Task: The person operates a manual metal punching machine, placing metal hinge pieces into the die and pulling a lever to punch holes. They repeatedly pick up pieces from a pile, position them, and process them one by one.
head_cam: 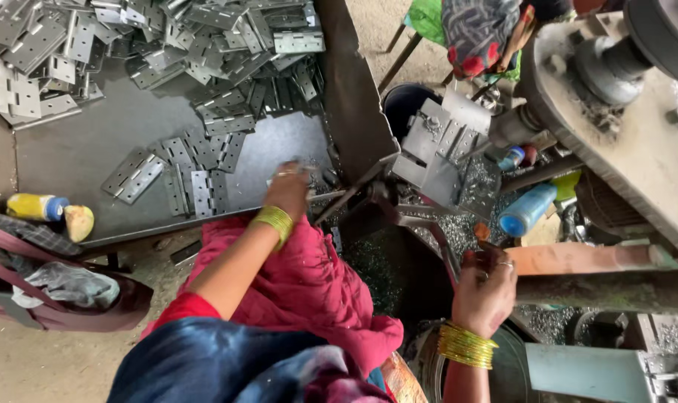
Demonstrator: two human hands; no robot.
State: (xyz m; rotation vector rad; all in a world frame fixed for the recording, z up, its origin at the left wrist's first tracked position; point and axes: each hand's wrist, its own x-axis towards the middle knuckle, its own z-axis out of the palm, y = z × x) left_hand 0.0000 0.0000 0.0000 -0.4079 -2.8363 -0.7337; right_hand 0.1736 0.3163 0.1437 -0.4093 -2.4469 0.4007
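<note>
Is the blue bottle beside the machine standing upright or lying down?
Lying down. The blue bottle rests tilted on its side among metal shavings, its white cap end pointing up-right, ahead of the right hand.

Grey metal hinges (204,142) fill my dark grey tray (77,160). My bangles (466,345) are yellow-gold, my cloth (301,287) pink-red, one bottle (527,210) blue, another bottle (34,207) yellow with a blue cap.

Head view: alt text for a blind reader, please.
A person's left hand reaches onto a metal tray heaped with hinges, while the right hand grips a machine lever. Metal shavings litter the machine.
</note>
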